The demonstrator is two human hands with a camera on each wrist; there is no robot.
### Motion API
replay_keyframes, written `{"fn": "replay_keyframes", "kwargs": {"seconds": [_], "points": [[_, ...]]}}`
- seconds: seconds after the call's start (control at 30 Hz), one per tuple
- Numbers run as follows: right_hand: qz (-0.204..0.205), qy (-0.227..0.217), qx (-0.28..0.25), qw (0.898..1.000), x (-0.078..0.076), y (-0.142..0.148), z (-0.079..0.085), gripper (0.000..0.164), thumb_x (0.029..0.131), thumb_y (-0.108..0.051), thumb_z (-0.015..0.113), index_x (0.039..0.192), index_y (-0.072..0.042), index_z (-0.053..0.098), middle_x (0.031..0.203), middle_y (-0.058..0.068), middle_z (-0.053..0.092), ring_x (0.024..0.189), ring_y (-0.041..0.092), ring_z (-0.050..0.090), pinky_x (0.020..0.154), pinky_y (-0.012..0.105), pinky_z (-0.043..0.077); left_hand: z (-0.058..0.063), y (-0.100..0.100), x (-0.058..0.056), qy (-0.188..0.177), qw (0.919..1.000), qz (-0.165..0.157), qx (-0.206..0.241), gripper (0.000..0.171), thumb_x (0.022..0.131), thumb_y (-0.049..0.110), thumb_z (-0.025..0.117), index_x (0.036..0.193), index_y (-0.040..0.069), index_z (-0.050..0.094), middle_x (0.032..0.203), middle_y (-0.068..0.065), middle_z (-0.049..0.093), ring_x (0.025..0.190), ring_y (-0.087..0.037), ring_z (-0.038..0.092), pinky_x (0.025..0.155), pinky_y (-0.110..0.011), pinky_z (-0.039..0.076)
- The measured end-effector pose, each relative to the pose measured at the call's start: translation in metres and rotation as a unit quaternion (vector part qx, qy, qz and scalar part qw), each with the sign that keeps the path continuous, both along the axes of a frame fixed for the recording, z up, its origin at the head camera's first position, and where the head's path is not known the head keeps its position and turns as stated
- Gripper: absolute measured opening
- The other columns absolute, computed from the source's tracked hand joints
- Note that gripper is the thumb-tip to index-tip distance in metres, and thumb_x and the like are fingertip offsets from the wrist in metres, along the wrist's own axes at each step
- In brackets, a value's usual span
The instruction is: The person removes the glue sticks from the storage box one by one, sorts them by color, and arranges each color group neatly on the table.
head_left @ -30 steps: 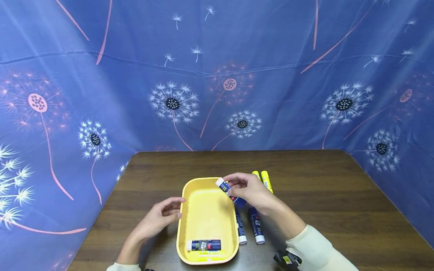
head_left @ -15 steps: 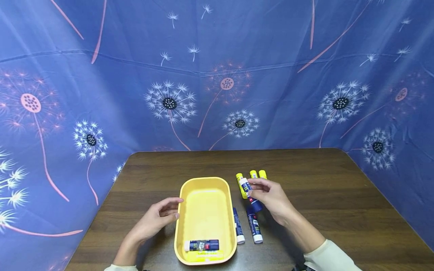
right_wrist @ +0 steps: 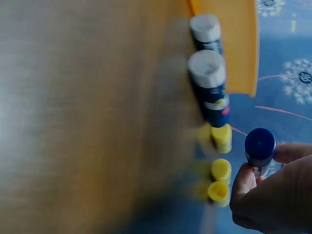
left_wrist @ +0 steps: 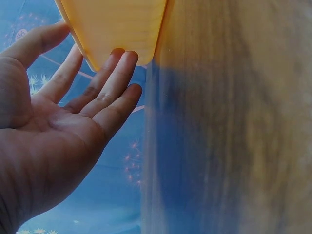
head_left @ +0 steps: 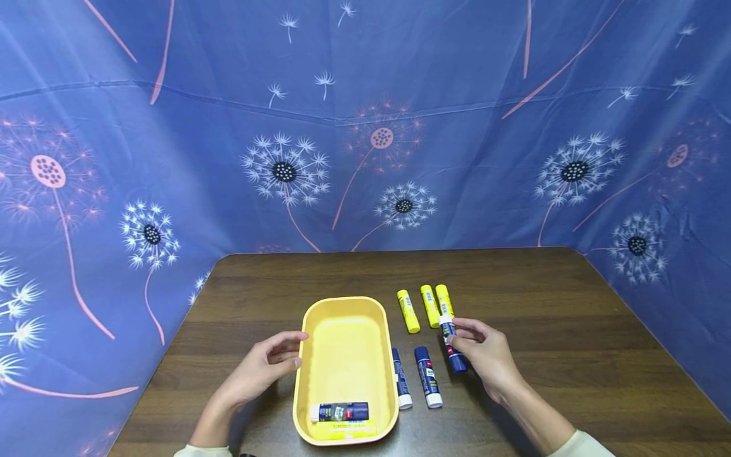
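My right hand (head_left: pixel 491 358) pinches a dark blue glue stick (head_left: pixel 453 349) with a white end, just right of the other blue sticks. In the right wrist view the held stick's blue end faces the camera. My left hand (head_left: pixel 257 371) touches the left side of a yellow tray (head_left: pixel 342 352) with loosely extended fingers; the left wrist view shows its fingertips (left_wrist: pixel 129 58) at the tray wall. Inside the tray, near its front, lie a blue glue stick (head_left: pixel 342 412) and a yellow one (head_left: pixel 345 430).
Two blue glue sticks, one by the tray (head_left: pixel 401 381) and another (head_left: pixel 428 377), lie right of it. Behind them are three yellow glue sticks, the leftmost (head_left: pixel 408 311) apart from the other two. A dark wooden table (head_left: pixel 531 304) carries everything; a blue dandelion-print cloth (head_left: pixel 480 127) hangs behind.
My right hand has carried the blue glue stick rightward from over the tray's right rim, past the yellow sticks, and lower toward the table. My left hand stays at the tray.
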State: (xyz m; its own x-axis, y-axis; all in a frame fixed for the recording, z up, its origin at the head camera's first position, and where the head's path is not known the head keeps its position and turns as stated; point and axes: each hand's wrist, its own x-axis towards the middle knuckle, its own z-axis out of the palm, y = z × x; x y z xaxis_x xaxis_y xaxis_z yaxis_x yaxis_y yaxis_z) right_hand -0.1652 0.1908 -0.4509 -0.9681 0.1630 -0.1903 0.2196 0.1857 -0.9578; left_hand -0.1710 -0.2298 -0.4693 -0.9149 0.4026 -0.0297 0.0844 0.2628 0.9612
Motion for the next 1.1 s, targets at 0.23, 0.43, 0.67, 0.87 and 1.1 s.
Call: {"fn": "replay_keyframes", "kwargs": {"seconds": [0.23,0.43,0.67,0.87,1.1], "points": [[-0.019,-0.009,0.037,0.999,0.012,0.001,-0.016,0.048,0.090,-0.006,0.075,0.135,0.002,0.062,0.109,0.010,0.067,0.092,0.011,0.061,0.072,0.021,0.055,-0.001,0.000,0.000,0.000,1.0000,0.001,0.000,0.051,0.098,0.011,0.069,0.144,-0.003,0.052,0.137,-0.034,0.058,0.125,-0.044,0.062,0.094,-0.019,0.054],[-0.017,-0.005,0.061,0.998,0.019,-0.001,-0.026,0.046,0.087,-0.005,0.076,0.131,0.003,0.064,0.104,0.010,0.067,0.089,0.011,0.060,0.069,0.021,0.054,0.001,0.000,0.000,-0.007,0.9999,0.007,-0.001,0.052,0.097,0.012,0.070,0.144,-0.002,0.052,0.137,-0.031,0.059,0.125,-0.041,0.062,0.094,-0.019,0.054],[-0.021,0.013,0.126,0.992,0.023,-0.006,-0.033,0.043,0.085,-0.006,0.078,0.126,0.001,0.068,0.100,0.010,0.070,0.080,0.008,0.060,0.065,0.019,0.051,0.003,0.000,0.000,0.003,1.0000,0.002,0.000,0.051,0.098,0.011,0.069,0.143,-0.003,0.052,0.135,-0.032,0.060,0.123,-0.039,0.064,0.094,-0.019,0.054],[-0.012,0.025,0.192,0.981,0.025,-0.009,-0.033,0.041,0.086,-0.010,0.079,0.124,-0.001,0.069,0.101,0.010,0.072,0.084,0.011,0.063,0.066,0.019,0.050,0.001,0.001,0.000,0.000,1.0000,0.007,-0.005,0.051,0.097,0.011,0.069,0.143,-0.002,0.053,0.135,-0.031,0.060,0.124,-0.040,0.063,0.094,-0.020,0.054],[-0.015,0.033,0.222,0.974,0.026,-0.010,-0.033,0.040,0.085,-0.013,0.081,0.122,-0.003,0.070,0.099,0.009,0.073,0.084,0.012,0.064,0.067,0.019,0.049,0.003,0.000,0.000,0.001,1.0000,0.001,0.009,0.051,0.098,0.011,0.069,0.143,-0.004,0.052,0.133,-0.032,0.060,0.123,-0.042,0.063,0.093,-0.020,0.055]]}}
